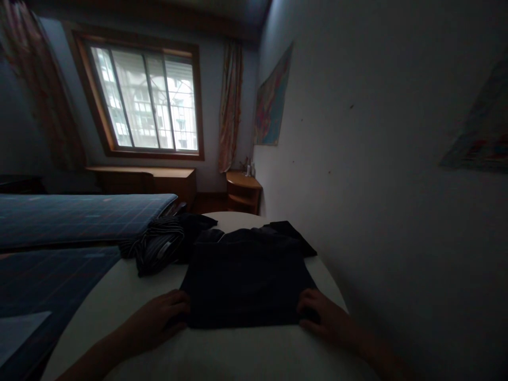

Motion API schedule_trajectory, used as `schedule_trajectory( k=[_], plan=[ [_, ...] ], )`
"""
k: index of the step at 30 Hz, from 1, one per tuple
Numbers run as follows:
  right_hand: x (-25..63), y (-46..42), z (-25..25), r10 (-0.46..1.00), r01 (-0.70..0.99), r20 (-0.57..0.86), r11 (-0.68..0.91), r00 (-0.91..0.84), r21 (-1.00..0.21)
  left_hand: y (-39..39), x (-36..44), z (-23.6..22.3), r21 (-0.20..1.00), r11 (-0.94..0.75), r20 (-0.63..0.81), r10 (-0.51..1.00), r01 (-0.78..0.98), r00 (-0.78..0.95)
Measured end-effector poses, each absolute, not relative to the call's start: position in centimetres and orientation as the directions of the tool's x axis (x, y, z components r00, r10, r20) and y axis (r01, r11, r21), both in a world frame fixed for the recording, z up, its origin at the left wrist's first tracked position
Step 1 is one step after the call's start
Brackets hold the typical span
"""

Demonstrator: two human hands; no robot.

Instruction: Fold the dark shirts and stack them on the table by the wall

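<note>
A dark garment [248, 283], whose exact kind is hard to make out in the dim light, lies spread on a round white table [222, 352]. At its near left corner, my left hand [169, 315] is closed with the fingers pinching the cloth edge. My right hand [317, 312] grips the near right corner in the same way, thumb below and fingers curled on top. The garment's far part is bunched up, and a dark piece of cloth [293, 235] sticks out at the far right.
Left of the garment, a crumpled striped cloth [162, 241] rests on the table. Beyond the table's left edge is a bed with a blue plaid cover [79, 219]. A wall [381, 211] runs close along the right. A small corner shelf [244, 182] and a window [145, 98] are farther back.
</note>
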State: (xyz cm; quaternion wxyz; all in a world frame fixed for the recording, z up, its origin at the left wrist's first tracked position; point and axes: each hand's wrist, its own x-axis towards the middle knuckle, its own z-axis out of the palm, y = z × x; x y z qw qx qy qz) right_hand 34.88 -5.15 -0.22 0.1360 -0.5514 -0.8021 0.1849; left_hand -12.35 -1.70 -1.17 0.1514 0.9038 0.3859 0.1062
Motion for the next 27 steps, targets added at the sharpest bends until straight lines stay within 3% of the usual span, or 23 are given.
schedule_trajectory(
  k=[6,10,14,16,18,22,24,27],
  plan=[
    [33.1,-6.3,0.1,0.935,0.889,-0.006,0.336,-0.355,-0.310,-1.6,-12.0,-1.4,0.345,-0.552,0.035,0.816,0.759,0.577],
    [33.1,-7.6,1.7,0.908,0.852,-0.076,0.354,-0.412,-0.384,-2.4,-12.7,-0.4,0.396,-0.451,-0.096,0.846,0.800,0.525],
    [32.6,-9.3,4.1,0.814,0.871,-0.425,0.185,-0.395,-0.455,-3.9,-13.6,1.0,0.481,-0.318,-0.361,0.778,0.817,0.515],
    [32.1,-9.6,4.9,0.758,0.884,-0.533,0.122,-0.377,-0.451,-4.5,-13.2,1.6,0.505,-0.248,-0.453,0.739,0.827,0.499],
    [31.4,-9.5,5.2,0.796,0.869,-0.461,0.154,-0.391,-0.470,-4.6,-12.2,2.0,0.509,-0.263,-0.403,0.768,0.820,0.497],
    [30.5,-8.5,4.2,0.867,0.808,-0.178,0.336,-0.466,-0.484,-4.1,-9.8,1.3,0.466,-0.511,-0.085,0.787,0.722,0.611],
    [30.3,-8.0,3.3,0.864,0.800,-0.139,0.373,-0.484,-0.470,-4.0,-9.0,0.7,0.434,-0.567,-0.054,0.759,0.700,0.649],
    [30.2,-7.8,2.3,0.862,0.797,-0.135,0.379,-0.489,-0.470,-4.4,-8.4,0.5,0.417,-0.539,-0.132,0.761,0.732,0.635]
  ],
)
